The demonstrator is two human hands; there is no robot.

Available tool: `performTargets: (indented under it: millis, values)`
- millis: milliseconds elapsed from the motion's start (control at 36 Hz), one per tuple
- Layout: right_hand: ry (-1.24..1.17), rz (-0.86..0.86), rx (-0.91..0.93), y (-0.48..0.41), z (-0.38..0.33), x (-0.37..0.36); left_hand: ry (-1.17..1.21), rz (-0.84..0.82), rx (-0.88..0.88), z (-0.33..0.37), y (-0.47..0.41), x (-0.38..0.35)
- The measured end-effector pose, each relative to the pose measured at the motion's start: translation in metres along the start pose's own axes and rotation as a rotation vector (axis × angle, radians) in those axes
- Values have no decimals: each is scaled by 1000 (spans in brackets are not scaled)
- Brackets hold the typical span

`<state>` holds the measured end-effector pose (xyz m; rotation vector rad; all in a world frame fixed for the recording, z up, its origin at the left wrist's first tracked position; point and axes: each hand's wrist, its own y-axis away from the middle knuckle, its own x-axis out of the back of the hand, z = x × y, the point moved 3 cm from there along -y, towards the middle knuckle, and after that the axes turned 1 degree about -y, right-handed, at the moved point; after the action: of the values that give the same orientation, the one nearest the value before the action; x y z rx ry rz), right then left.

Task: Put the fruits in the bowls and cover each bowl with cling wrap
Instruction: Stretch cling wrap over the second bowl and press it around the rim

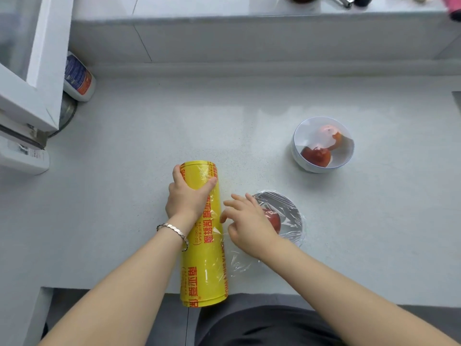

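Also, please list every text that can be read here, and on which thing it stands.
"南亚霸": red, on the yellow cling wrap roll.
"保鲜膜": red, same roll.
Small print and Latin letters on the roll: too blurred.
Label of the bottle: too blurred.
Label on the white appliance: too small.

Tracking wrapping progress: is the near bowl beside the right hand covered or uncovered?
Covered: wrinkled cling wrap spans the near bowl over its red fruit; loose film trails toward the yellow cling wrap roll.

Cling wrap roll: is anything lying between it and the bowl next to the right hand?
Nothing solid. Only film runs from the cling wrap roll to the near bowl, with the right hand over that gap, fingers spread.
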<state>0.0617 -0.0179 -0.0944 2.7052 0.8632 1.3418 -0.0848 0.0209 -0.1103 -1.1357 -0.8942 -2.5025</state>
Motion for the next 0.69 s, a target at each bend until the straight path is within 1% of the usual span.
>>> performTargets:
  millis: [111, 194, 306, 389, 528, 556, 611, 694]
  values:
    - [-51, -18, 61, 10, -2, -5, 15, -2, 4, -2, 0, 1]
    - [-57, -1, 38, 16, -4, -7, 35, -10, -1, -4, -1, 2]
    - [-18, -33, 14, 17, -6, -12, 40, -15, 0, -4, 0, 2]
    - [9, -26, 8, 14, -9, -14, 41, -13, 4, -5, 0, 2]
    - [58, -16, -11, 13, -14, -18, 10, 5, -1, 1, 2, 0]
    - [88, 7, -4, 13, -14, -18, 6, 6, -2, 2, 2, 0]
    - [164, 105, 46, 10, -8, -18, 5, 2, -3, 2, 3, 0]
    - [123, 142, 69, 5, 0, -18, 17, -4, -2, -1, 1, 1]
